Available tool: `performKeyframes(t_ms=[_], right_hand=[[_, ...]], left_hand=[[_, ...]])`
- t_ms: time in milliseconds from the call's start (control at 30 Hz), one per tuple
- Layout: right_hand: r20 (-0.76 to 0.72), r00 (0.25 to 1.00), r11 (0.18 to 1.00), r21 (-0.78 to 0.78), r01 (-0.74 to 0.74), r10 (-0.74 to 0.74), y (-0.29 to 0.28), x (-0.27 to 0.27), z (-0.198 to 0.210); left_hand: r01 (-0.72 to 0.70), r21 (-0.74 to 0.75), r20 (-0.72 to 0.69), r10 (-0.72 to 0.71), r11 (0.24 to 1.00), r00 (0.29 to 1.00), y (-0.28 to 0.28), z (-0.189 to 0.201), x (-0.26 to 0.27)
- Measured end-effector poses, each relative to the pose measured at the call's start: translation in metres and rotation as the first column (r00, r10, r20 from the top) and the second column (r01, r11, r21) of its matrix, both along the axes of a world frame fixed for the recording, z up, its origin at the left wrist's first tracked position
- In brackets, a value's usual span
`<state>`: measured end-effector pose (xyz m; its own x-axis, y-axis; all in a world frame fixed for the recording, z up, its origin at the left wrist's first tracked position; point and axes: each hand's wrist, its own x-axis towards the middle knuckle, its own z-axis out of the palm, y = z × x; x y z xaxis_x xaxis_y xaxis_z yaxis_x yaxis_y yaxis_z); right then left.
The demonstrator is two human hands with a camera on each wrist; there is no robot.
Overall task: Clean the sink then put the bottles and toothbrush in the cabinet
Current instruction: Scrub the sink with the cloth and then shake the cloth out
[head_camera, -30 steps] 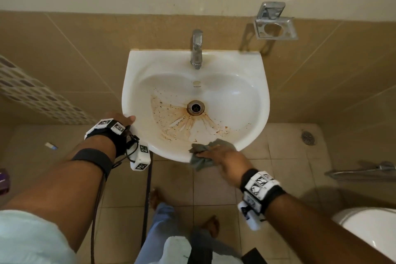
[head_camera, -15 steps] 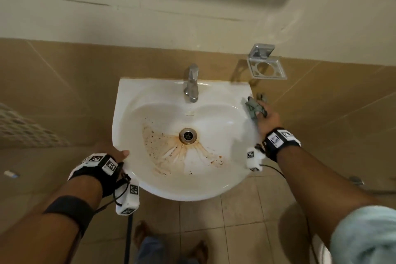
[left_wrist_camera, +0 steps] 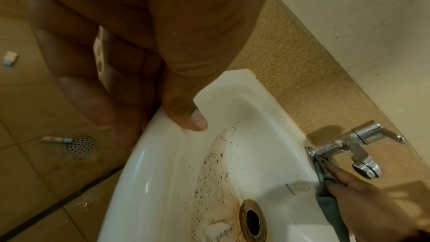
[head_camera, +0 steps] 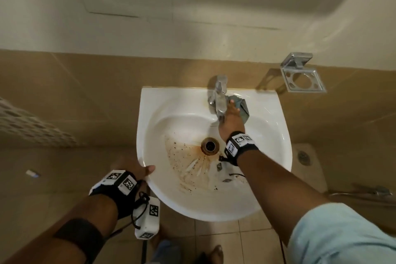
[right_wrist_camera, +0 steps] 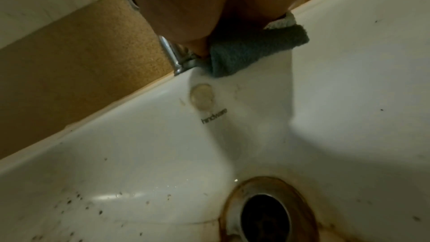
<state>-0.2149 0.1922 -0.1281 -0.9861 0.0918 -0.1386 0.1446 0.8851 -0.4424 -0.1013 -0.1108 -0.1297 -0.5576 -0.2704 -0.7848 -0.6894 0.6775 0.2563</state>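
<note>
The white wall sink (head_camera: 278, 135) has brown stains and dark specks (head_camera: 188, 163) spread around its rusty drain (head_camera: 210, 146). My left hand (head_camera: 137, 170) grips the sink's front left rim, with the thumb (left_wrist_camera: 186, 113) on top of the edge. My right hand (head_camera: 230, 118) reaches across the bowl and holds a grey cloth (head_camera: 243, 105) against the back ledge, right beside the base of the chrome tap (head_camera: 219, 96). In the right wrist view the cloth (right_wrist_camera: 251, 49) lies bunched under the fingers, touching the tap's foot. The left wrist view shows that cloth (left_wrist_camera: 330, 207) trailing under the right hand (left_wrist_camera: 363, 203).
A chrome tumbler holder (head_camera: 303, 78) juts from the tiled wall right of the tap. Floor drains (head_camera: 303, 156) (left_wrist_camera: 80, 143) sit on both sides of the sink, and a small white-and-blue scrap (head_camera: 32, 173) lies on the floor at the left. A spray hose (head_camera: 364, 193) hangs at the right.
My right hand carried the cloth from the front rim, along the right side, to the back ledge by the tap. The left hand stayed on the rim. The head view tilted up.
</note>
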Motion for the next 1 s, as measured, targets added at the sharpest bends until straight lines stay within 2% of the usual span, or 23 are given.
performKeyframes(t_ms=[67, 100, 233, 333, 400, 533, 600, 667, 767, 800, 833, 867, 900, 1000], right_hand=[[0.021, 1.0, 1.0, -0.015, -0.015, 0.015, 0.004, 0.004, -0.002], [0.033, 0.999, 0.999, -0.033, -0.029, 0.031, 0.005, 0.01, -0.001], [0.004, 0.995, 0.981, -0.164, -0.102, 0.104, -0.035, 0.039, 0.009], [0.01, 0.963, 0.944, -0.201, -0.26, 0.268, -0.087, 0.035, 0.01], [0.028, 0.967, 0.95, -0.193, -0.243, 0.253, -0.116, 0.01, 0.011], [0.038, 0.994, 0.979, -0.177, -0.096, 0.105, -0.143, -0.038, 0.023], [0.016, 0.987, 0.979, -0.134, -0.155, 0.158, -0.148, -0.032, 0.022], [-0.017, 0.936, 0.931, -0.098, -0.351, 0.351, -0.147, -0.01, 0.017], [0.015, 0.774, 0.774, -0.047, -0.632, 0.633, -0.128, 0.015, 0.008], [0.044, 0.716, 0.717, -0.016, -0.697, 0.697, -0.116, 0.013, 0.009], [0.068, 0.689, 0.69, 0.016, -0.724, 0.722, -0.101, 0.006, 0.01], [0.086, 0.708, 0.708, 0.036, -0.705, 0.701, -0.086, -0.002, 0.014], [0.09, 0.762, 0.763, 0.034, -0.646, 0.641, -0.075, -0.009, 0.017], [0.071, 0.954, 0.956, -0.054, -0.289, 0.293, -0.077, -0.022, 0.023]], left_hand=[[-0.095, 0.067, 0.005, 0.095, 0.993, 0.995, -0.01, -0.02, 0.001], [-0.095, 0.077, 0.01, 0.094, 0.993, 0.996, -0.013, -0.03, 0.002], [-0.015, 0.075, -0.038, 0.018, 0.997, 0.999, -0.007, -0.001, 0.002], [0.026, 0.083, -0.013, -0.025, 0.996, 1.0, -0.007, 0.004, 0.002], [0.028, 0.107, 0.001, -0.029, 0.994, 1.0, -0.011, -0.006, 0.002], [-0.024, 0.17, -0.022, 0.028, 0.985, 0.999, -0.016, -0.032, 0.004], [-0.061, 0.221, -0.034, 0.07, 0.973, 0.997, -0.016, -0.021, 0.006], [-0.107, 0.24, -0.04, 0.12, 0.965, 0.992, -0.014, -0.016, 0.009], [-0.139, 0.276, -0.067, 0.164, 0.951, 0.984, -0.012, -0.008, 0.012], [-0.145, 0.288, -0.072, 0.173, 0.947, 0.982, -0.012, -0.006, 0.014], [-0.143, 0.295, -0.079, 0.174, 0.945, 0.982, -0.012, -0.003, 0.014], [-0.13, 0.299, -0.089, 0.164, 0.945, 0.983, -0.012, 0.001, 0.015], [-0.119, 0.303, -0.097, 0.155, 0.945, 0.983, -0.013, 0.003, 0.015], [-0.121, 0.313, -0.11, 0.162, 0.942, 0.981, -0.014, 0.006, 0.016]])
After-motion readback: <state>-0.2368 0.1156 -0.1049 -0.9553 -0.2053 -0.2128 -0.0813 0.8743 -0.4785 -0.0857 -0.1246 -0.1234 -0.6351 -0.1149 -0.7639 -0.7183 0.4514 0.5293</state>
